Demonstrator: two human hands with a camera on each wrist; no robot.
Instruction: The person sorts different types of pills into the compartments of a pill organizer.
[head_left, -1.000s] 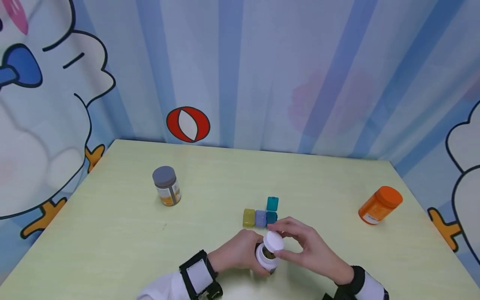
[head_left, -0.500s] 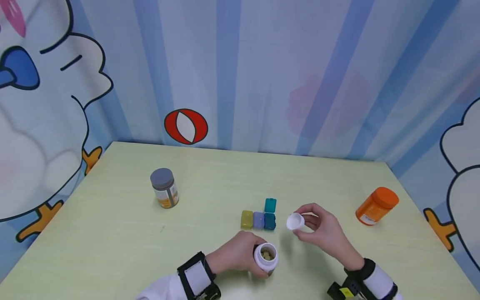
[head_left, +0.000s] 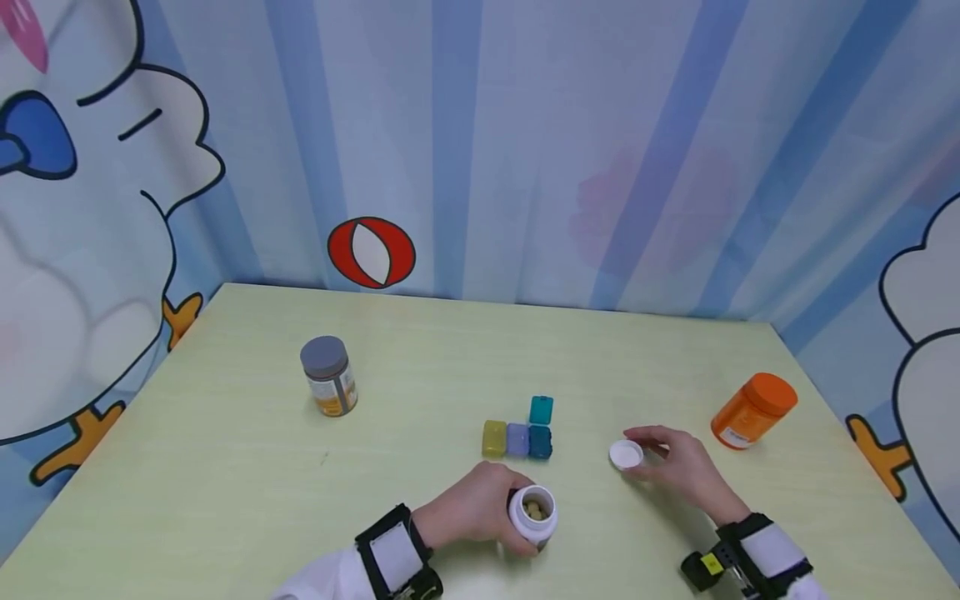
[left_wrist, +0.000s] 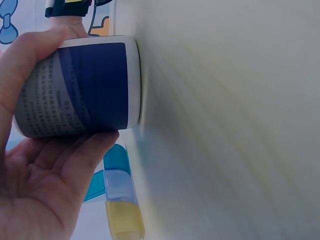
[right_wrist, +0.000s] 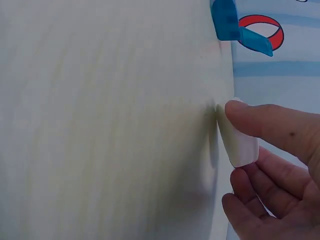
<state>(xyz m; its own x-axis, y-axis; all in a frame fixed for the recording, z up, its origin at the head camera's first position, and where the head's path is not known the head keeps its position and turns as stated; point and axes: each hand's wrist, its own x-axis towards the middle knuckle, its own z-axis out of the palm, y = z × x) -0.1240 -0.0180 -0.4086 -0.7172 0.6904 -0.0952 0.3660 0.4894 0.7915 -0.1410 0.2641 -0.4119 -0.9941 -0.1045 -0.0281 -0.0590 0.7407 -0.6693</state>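
Observation:
A white pill bottle (head_left: pixel 547 527), its mouth uncovered, is gripped by my left hand (head_left: pixel 476 508) near the front of the table. Tan tablets (head_left: pixel 534 509) show inside it. In the left wrist view the bottle's blue and grey label (left_wrist: pixel 95 87) faces the camera, thumb and fingers on opposite sides. My right hand (head_left: pixel 678 468) pinches the white bottle cap (head_left: pixel 626 454) by its edge, hollow side up. The right wrist view shows the cap (right_wrist: pixel 242 145) slightly tilted, close above the tabletop; whether it touches is hard to tell. Behind the bottle lies a small pill organizer (head_left: pixel 517 440).
The organizer has yellow, lilac and teal compartments, the teal lid (head_left: pixel 542 409) raised. A grey-capped jar (head_left: pixel 330 377) stands at the left of the table (head_left: pixel 420 358). At the right is an orange bottle (head_left: pixel 753 411). A printed curtain (head_left: pixel 517 150) hangs behind.
The cap has come off the bottle's mouth. My right hand has carried it right and lowered it toward the table. My left hand has kept the bottle nearly in place.

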